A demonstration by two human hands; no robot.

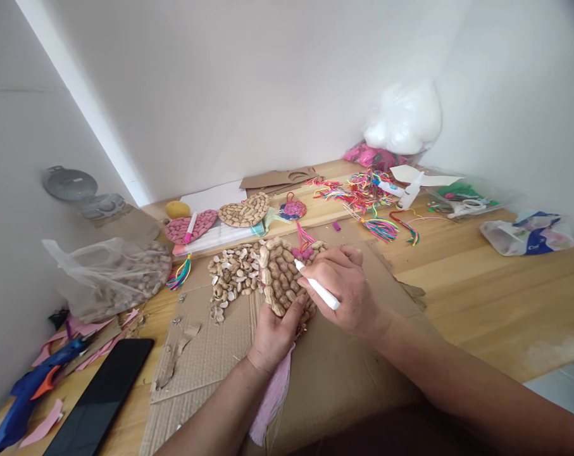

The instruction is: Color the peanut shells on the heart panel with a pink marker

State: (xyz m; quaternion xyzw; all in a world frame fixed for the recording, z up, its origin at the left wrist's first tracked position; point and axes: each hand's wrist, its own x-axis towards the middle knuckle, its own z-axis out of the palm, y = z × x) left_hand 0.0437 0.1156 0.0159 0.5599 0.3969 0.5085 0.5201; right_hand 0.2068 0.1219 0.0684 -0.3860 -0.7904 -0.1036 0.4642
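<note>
My left hand (276, 332) grips the lower edge of a craft piece covered in peanut shells (281, 278), thumb on top. A pink tassel (273, 399) hangs from its lower end. In my right hand (346, 288) is a white marker (321, 292), its tip at the upper part of the shells, where a few are coloured magenta (303, 254). Loose peanut shells (237, 269) lie on the cardboard (220, 361) just left of the piece. My right hand partly hides the piece's right side.
Two shell-covered hearts, one pink (205, 223) and one plain (243, 210), lie behind. At left are a bag of peanuts (125, 278), a black phone (104, 399) and a blue glue gun (23, 405). Colourful tassels (369, 190) and a glue bottle (410, 193) sit at back right.
</note>
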